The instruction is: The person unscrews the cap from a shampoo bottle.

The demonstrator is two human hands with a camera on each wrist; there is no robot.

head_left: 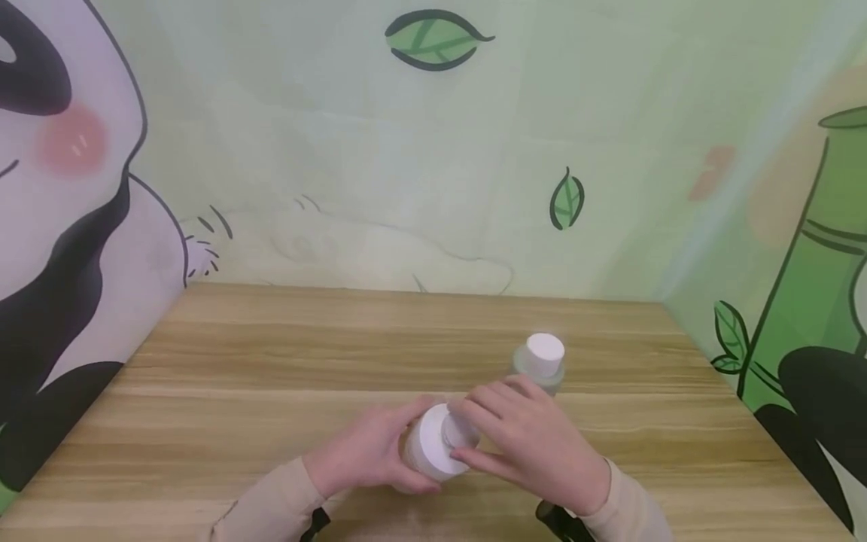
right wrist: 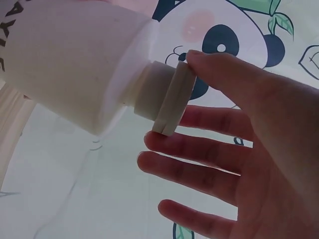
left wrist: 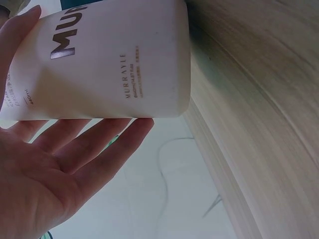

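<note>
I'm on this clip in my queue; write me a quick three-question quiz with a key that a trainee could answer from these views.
1. Multiple choice: which hand grips the white bottle by its body? A) left; B) right; C) neither.
2. True or false: the second bottle stands farther from the person than the white bottle.
3. Fill in: the right hand pinches the white bottle's ____.

Key:
1: A, the left hand.
2: True.
3: cap.

Right hand pinching the rim of an off-white, round, wide-rimmed cap, smooth white cylindrical bottle attached, black-and-white cartoon panda behind
</note>
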